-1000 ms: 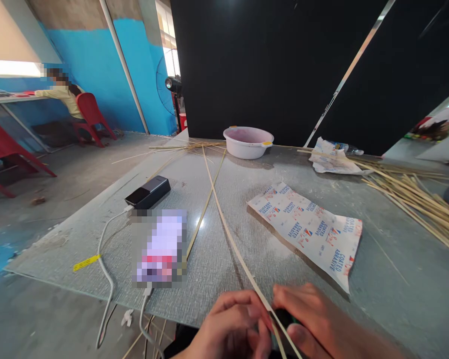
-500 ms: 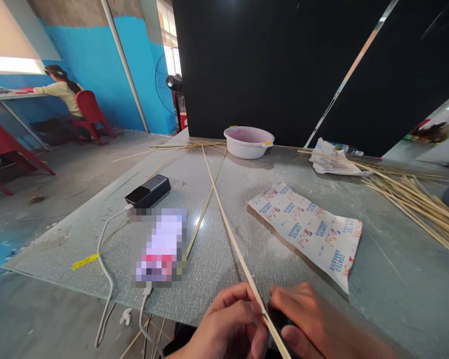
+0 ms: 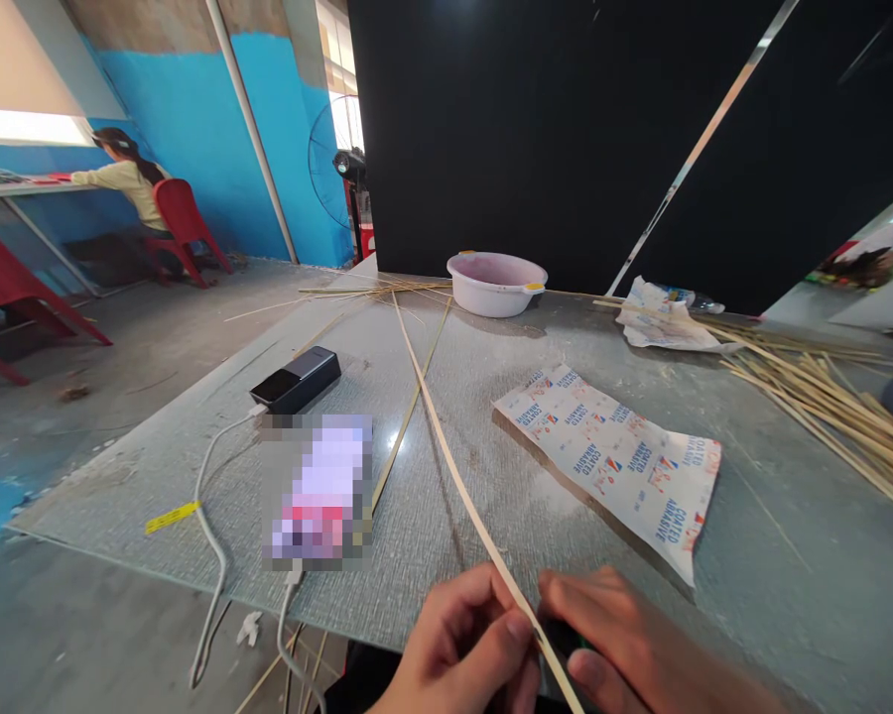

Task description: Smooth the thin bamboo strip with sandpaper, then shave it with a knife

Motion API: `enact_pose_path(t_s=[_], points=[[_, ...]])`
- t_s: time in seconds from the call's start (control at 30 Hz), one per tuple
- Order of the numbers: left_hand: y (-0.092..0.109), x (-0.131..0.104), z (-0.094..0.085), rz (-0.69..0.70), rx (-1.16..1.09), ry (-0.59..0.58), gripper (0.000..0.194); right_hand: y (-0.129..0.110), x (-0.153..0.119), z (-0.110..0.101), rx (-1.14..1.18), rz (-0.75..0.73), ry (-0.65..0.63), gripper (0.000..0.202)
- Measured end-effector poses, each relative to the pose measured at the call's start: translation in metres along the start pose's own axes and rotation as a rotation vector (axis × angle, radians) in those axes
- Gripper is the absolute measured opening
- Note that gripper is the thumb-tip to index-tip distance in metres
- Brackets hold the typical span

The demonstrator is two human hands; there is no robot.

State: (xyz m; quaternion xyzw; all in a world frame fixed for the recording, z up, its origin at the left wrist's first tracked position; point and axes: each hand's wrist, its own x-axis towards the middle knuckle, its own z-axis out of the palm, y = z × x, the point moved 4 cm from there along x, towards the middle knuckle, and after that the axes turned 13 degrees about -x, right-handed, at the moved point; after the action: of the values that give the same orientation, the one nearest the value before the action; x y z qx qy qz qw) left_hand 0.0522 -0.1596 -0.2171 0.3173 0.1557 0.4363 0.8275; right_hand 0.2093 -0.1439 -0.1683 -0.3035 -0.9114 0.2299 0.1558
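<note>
A long pale bamboo strip [image 3: 457, 486] runs from the back of the table down between my hands, bowing slightly. My left hand [image 3: 472, 640] is closed on it near the front edge, thumb and fingers pinching it. Close beside it on the right, my right hand [image 3: 610, 635] is closed around a dark tool [image 3: 564, 635], mostly hidden in the fingers, which meets the strip at my left fingertips. A greenish strip [image 3: 409, 412] lies on the table under the pale one.
A blurred phone [image 3: 323, 491] and a black power bank [image 3: 298, 380] lie left with white cables. Sandpaper [image 3: 617, 461] lies right, backing up. Behind are a pink basin [image 3: 497, 288], crumpled paper [image 3: 666, 317] and a strip bundle [image 3: 826, 397]. A person [image 3: 138, 183] sits far left.
My left thumb has moved up and right along the pale strip, which now bows more to the left. My right hand has shifted slightly right.
</note>
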Motion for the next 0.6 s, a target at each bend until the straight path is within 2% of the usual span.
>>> enact_pose_path(t_s=[0.17,0.37,0.6], points=[[0.0073,-0.0007,0.0036,0.036,0.091,0.008,0.054,-0.0003,0.0003,0.0005,-0.052,-0.035,0.017,0.076],[0.0027,-0.0013,0.0053,0.005,0.11,0.022,0.058,-0.0011,0.0019,0.0004,-0.159,-0.072,0.117,0.072],[-0.0023,0.0021,0.0107,0.006,0.015,-0.072,0.056,-0.0008,0.0044,-0.0049,-0.142,-0.089,0.118,0.069]])
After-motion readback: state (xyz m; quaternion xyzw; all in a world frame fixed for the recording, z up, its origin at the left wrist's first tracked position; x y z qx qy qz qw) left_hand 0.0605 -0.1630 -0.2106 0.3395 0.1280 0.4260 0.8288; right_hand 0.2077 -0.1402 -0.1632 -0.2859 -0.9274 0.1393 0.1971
